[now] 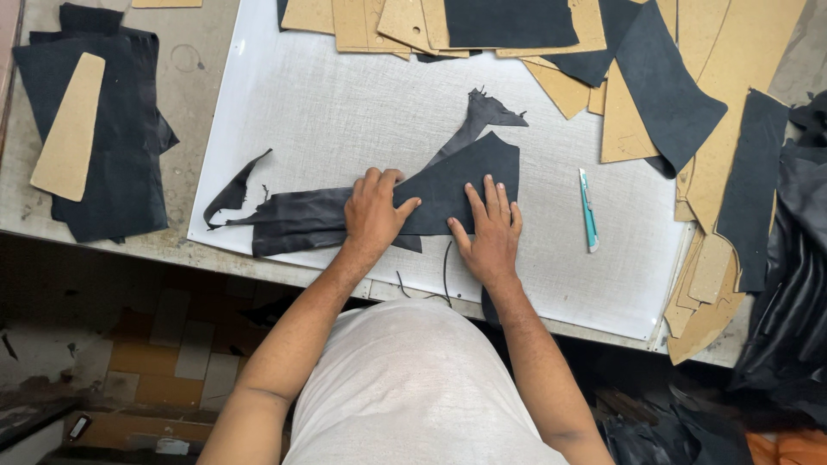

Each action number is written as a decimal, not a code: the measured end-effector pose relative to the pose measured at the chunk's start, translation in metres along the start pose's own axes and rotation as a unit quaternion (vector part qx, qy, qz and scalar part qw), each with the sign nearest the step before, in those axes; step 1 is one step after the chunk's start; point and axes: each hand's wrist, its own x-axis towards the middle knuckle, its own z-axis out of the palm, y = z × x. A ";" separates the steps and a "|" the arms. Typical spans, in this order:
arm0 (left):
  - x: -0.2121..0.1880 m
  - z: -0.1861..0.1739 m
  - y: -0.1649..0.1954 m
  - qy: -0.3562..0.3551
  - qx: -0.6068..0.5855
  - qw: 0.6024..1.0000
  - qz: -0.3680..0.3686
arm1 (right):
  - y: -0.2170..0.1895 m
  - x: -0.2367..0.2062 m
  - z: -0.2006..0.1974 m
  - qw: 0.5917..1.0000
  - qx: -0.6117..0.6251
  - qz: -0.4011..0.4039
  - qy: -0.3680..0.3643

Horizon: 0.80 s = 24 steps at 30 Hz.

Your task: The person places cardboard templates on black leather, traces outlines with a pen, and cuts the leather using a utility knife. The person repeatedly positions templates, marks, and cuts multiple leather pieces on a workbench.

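Centrally, dark leather piece (448, 185) lay flat on white cutting mat (327, 103), near desk edge. Left hand (372, 215) and right hand (491, 232) pressed it, fingers spread, no grip closed. Judged light, limp, creasing easily; best pinched at edges.

Matt black leather sheet (457, 185) on a white, finely textured plastic mat (345, 103); tan cardboard patterns (637, 120) look dull and smooth.

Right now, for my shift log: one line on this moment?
left hand: flat on black leather | right hand: flat on it | cutter: lying apart
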 end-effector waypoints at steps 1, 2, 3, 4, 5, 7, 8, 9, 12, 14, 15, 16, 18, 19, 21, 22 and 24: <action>0.000 0.001 0.000 0.006 -0.001 1.000 0.010 | 0.001 0.000 0.001 1.000 0.001 0.000 -0.001; 0.000 0.002 -0.001 0.019 0.002 0.999 0.028 | 0.002 0.000 0.001 1.000 0.003 0.000 -0.001; 0.000 0.003 -0.002 0.032 0.005 0.998 0.047 | 0.005 0.000 0.002 1.000 0.019 -0.004 -0.003; 0.000 0.004 -0.003 0.047 0.008 0.997 0.065 | 0.010 0.001 0.001 0.999 0.034 -0.008 -0.005; -0.001 0.003 -0.003 0.058 0.006 0.993 0.101 | 0.015 0.001 -0.001 0.999 0.049 -0.013 -0.008; -0.003 -0.003 -0.001 0.080 0.003 0.982 0.171 | 0.029 0.005 -0.007 0.987 0.139 0.019 0.072; -0.004 -0.008 0.001 0.038 -0.055 0.977 0.201 | 0.035 0.008 -0.011 0.976 0.186 0.033 0.111; -0.005 -0.017 0.003 0.000 -0.109 0.968 0.228 | 0.040 0.013 -0.015 0.964 0.220 0.041 0.145; -0.016 -0.054 0.008 -0.008 -0.252 0.926 0.282 | 0.039 0.036 -0.019 0.902 0.396 -0.048 0.167; -0.022 -0.092 -0.011 -0.038 -0.310 0.927 0.206 | 0.025 0.042 -0.019 0.776 0.625 0.077 -0.041; -0.022 -0.110 -0.024 -0.029 -0.348 0.921 0.173 | 0.008 0.039 -0.010 0.752 0.650 0.068 -0.088; -0.019 -0.125 -0.037 -0.021 -0.389 0.910 0.143 | -0.010 0.034 -0.003 0.728 0.670 0.060 -0.130; -0.011 -0.165 -0.093 -0.042 -0.432 0.892 0.121 | -0.047 0.043 0.002 0.686 0.697 0.058 -0.202; -0.009 -0.181 -0.122 -0.061 -0.373 0.926 0.020 | -0.071 0.045 0.007 0.666 0.706 0.065 -0.232; -0.012 -0.207 -0.184 -0.017 -0.289 0.949 -0.129 | -0.125 0.057 0.012 0.650 0.703 0.098 -0.271; -0.010 -0.220 -0.216 0.063 -0.176 0.975 -0.117 | -0.153 0.068 0.010 0.654 0.693 0.125 -0.278; -0.020 -0.247 -0.281 0.198 0.010 0.976 -0.090 | -0.205 0.098 0.001 0.664 0.673 0.169 -0.278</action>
